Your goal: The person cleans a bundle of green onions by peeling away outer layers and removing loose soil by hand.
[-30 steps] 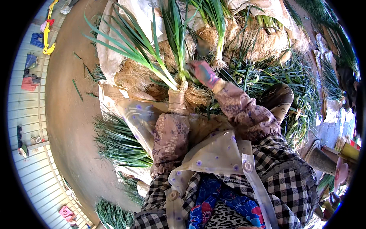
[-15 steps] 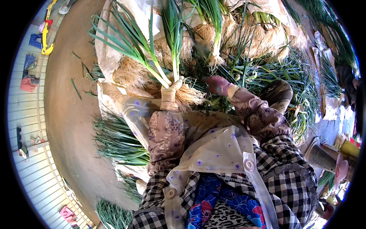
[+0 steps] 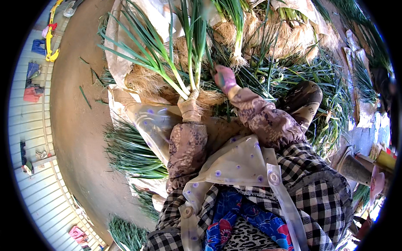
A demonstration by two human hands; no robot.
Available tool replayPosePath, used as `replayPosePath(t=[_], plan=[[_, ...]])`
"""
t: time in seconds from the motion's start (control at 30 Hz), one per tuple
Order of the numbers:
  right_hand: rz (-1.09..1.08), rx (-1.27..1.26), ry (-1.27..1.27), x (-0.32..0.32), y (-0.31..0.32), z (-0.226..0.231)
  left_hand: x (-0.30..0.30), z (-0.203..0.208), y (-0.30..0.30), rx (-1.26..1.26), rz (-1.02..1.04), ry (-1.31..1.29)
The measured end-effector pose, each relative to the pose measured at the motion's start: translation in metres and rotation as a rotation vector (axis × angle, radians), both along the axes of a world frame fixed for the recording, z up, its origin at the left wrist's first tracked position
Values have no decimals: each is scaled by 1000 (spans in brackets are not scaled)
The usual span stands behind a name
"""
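My left hand [image 3: 189, 103], in a pale glove, is closed around the lower stems of a few green onions [image 3: 167, 60]. Their long leaves spread away from me, and stringy pale roots show beside the fist. To the right of these stems is my right hand [image 3: 225, 78], in a pink stained glove, its fingers curled; what they hold, if anything, I cannot make out. Just beyond it, one onion with a root tuft [image 3: 238, 58] lies with its leaves pointing away. A clear dotted apron [image 3: 234, 163] covers my lap.
Trimmed onions with bushy roots [image 3: 289, 39] lie in a row at the far side, partly under pale sacking [image 3: 144, 19]. Loose green leaves [image 3: 331, 92] are heaped on the right by my shoe [image 3: 303, 100]. More onion tops [image 3: 134, 152] lie at left on the brown floor [image 3: 79, 138].
My right hand has moved left, closer to the held onions, and shows more sharply than before. The onions in my left hand have shifted slightly right; that hand keeps its grip.
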State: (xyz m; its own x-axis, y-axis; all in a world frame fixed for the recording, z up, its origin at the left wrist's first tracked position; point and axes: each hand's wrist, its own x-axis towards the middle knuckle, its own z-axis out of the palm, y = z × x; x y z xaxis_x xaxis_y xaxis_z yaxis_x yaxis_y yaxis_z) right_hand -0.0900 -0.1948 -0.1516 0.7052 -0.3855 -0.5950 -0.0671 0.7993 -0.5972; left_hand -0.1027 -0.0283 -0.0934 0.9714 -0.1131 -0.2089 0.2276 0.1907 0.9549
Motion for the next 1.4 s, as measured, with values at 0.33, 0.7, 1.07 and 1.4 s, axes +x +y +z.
replayPosePath(t=[0.33,0.7,1.07,1.4], plan=[[525,-61,65,-48,-23,-29,10,-8,8,-673,-118,506],[608,-758,-65,26,-19,94,-1,10,8,-42,33,223],[414,-777,-51,-111,1,107,5,3,-6,-16,120,287],[149,-935,5,-166,-37,153,-4,-2,-4,-517,-147,458]])
